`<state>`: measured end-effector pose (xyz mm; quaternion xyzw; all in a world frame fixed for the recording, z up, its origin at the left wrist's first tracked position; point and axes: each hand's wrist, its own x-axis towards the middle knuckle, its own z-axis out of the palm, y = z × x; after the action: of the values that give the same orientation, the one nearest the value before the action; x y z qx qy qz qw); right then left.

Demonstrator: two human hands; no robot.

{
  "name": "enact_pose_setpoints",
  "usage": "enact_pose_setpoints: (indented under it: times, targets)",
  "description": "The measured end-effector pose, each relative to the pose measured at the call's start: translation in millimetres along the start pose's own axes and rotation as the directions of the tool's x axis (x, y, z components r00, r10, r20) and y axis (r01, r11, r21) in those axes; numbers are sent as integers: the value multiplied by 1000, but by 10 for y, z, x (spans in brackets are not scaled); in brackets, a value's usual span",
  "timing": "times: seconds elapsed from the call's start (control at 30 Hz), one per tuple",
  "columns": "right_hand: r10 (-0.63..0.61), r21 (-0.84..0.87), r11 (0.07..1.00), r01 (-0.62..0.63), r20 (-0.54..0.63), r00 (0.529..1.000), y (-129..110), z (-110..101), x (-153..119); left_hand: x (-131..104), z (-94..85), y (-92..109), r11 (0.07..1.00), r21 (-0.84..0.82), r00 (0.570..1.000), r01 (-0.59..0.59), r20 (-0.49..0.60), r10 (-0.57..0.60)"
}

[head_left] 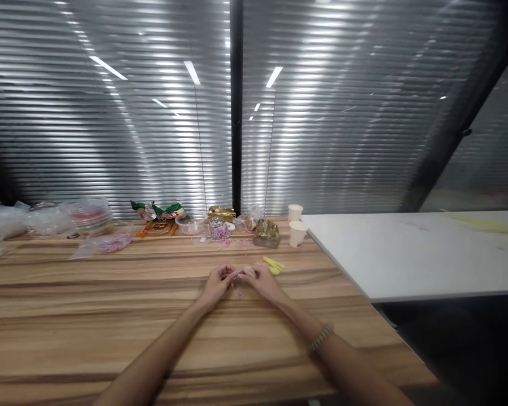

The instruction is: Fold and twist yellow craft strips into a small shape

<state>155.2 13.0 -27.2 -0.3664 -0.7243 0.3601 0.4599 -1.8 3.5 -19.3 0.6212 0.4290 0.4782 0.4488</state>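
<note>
My left hand [220, 282] and my right hand [260, 280] meet above the wooden table [110, 321], thumbs and fingertips pinched together. Between the fingertips is something small, too tiny to make out; a pale piece [249, 271] shows at the right fingers. Just below the hands, a few small pink and purple bits [240, 295] lie on the wood. Yellow strips [274, 265] rest beyond my right hand.
Along the table's back stand a jar of colourful bits [219, 229], a clear bowl [190, 225], green snack bags [157, 211], a gold-brown block [266, 233], paper cups [297, 233] and stacked plastic lids [88, 215]. A white table [419, 259] adjoins at right.
</note>
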Motion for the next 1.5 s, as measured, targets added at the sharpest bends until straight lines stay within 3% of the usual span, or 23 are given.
enact_pose_setpoints:
  times: [0.27,0.37,0.47,0.53,0.7,0.93,1.07,1.13,1.2,1.33,1.43,1.5]
  targets:
    - [185,275,947,-168,-40,982,-5,159,123,62,-34,-137,1000,2,1000,-19,-10,19]
    - [206,270,946,-179,-78,975,32,162,175,50,-116,-176,974,219,993,-54,-90,75]
    - [179,251,956,-150,-94,979,34,140,181,23,-170,-137,868,485,947,-107,-215,237]
    - [156,259,957,-130,-80,985,14,127,169,8,-149,-88,838,528,943,-139,-188,275]
    - [149,266,953,-142,-9,989,-17,124,140,-25,-4,-28,903,404,980,-147,-63,187]
    - [153,137,980,-146,-43,987,30,140,121,-31,2,7,969,230,975,-85,-183,129]
    - [134,63,989,-131,-45,990,90,125,133,-25,48,72,989,-150,960,-16,-280,-27]
    - [143,57,989,-139,-67,988,106,111,141,-33,80,111,929,-367,960,46,-242,-143]
    - [159,75,985,-154,-77,984,87,103,135,-44,101,140,879,-464,969,107,-151,-197]
    - [205,231,950,-211,49,978,-29,110,74,-52,64,139,905,-375,977,201,15,-211]
    - [202,324,916,-239,142,969,-81,103,27,-39,-45,113,951,-215,974,223,20,-224]
    - [192,311,921,-234,160,968,-81,84,15,-31,-137,107,982,-69,985,174,-7,-174]
